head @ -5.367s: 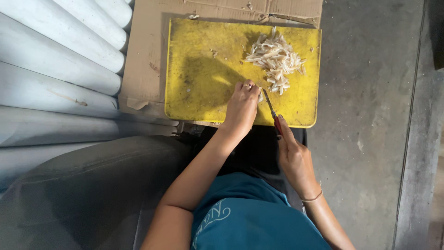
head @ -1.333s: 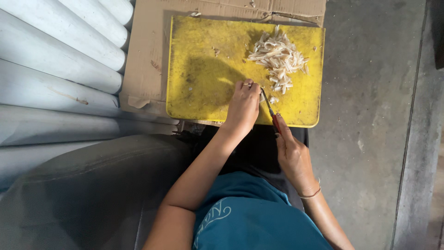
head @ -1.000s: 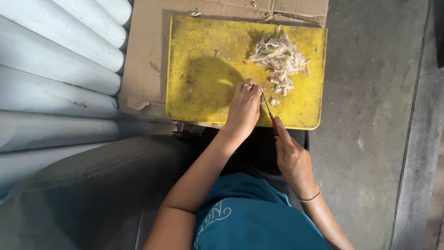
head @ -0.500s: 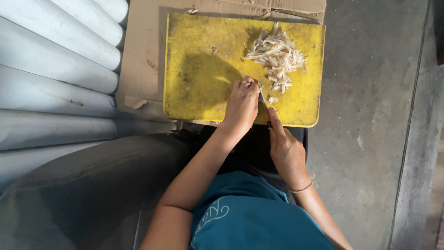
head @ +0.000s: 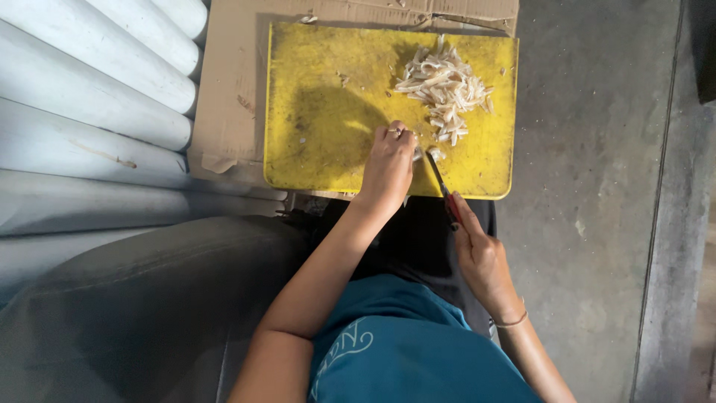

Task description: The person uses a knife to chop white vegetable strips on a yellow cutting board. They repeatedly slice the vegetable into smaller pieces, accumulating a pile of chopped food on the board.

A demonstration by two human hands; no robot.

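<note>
A yellow cutting board lies on flattened cardboard. A heap of pale cut strips sits at the board's far right. My left hand, with a ring on one finger, presses a small pale piece down near the board's front edge. My right hand grips a knife with a red handle; its thin blade rests on the board right beside my left fingertips.
Large white pipes lie side by side along the left. Grey concrete floor spreads to the right. My grey-clad knee and teal shirt fill the foreground.
The knife blade has shifted slightly beside my left fingers over the last second, and my right hand has moved a little. The heap of strips stays where it was.
</note>
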